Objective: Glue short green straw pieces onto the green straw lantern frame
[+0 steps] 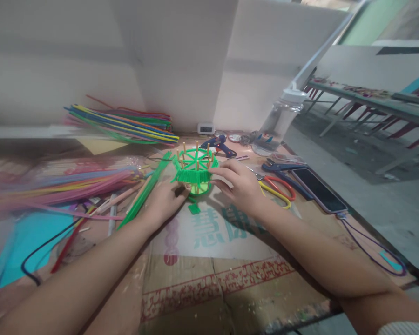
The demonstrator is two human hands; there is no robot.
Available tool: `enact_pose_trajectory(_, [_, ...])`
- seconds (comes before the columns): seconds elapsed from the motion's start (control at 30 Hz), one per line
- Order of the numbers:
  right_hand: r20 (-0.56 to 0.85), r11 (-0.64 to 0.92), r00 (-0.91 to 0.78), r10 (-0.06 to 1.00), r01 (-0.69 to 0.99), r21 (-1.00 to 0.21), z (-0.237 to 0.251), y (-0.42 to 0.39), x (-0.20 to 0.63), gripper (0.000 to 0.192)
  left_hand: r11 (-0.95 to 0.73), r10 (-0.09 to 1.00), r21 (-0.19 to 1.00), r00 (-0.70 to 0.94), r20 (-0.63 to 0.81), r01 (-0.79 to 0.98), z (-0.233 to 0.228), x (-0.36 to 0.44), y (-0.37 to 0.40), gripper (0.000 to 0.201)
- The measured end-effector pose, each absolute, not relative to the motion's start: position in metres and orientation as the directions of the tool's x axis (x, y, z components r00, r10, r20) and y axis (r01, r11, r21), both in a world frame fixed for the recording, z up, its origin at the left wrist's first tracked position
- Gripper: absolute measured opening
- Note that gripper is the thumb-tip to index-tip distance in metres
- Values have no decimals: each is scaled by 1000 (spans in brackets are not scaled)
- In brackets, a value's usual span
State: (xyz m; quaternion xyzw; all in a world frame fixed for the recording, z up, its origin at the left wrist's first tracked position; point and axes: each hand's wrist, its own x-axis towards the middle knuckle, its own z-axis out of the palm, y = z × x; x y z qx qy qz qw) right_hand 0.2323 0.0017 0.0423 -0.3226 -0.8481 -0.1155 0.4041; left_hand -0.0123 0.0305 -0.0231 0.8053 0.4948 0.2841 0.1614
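Observation:
A small round craft model (194,177) of green pipe cleaners stands on the printed cardboard in front of me. Thin wooden sticks rise around its spoked top ring, and a pale green disc forms its base. My left hand (165,200) is closed at the model's lower left, its fingertips partly hidden. From the right, my right hand (240,185) pinches the green band at the model's side with bent fingers. A short green piece (194,208) lies just in front of the base. Long green pipe cleaners (145,193) lie beside my left hand.
Bundles of coloured pipe cleaners (122,124) lie at the back left. A glue gun (218,145) sits behind the model. To the right are a clear water bottle (279,122), scissors (279,187), pliers (286,176) and a phone (319,190) with a cable.

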Motion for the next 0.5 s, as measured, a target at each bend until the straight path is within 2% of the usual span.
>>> enact_pose_trajectory(0.3, [762,773,-483,431,633,-36,38,5,233,15,-471,882,530,358,307,705,-24,-12,31,25])
enact_pose_trajectory(0.5, [789,783,-396,470,599,-165,39,1,233,17,-466,884,536,355,303,704,-24,-13,30,26])
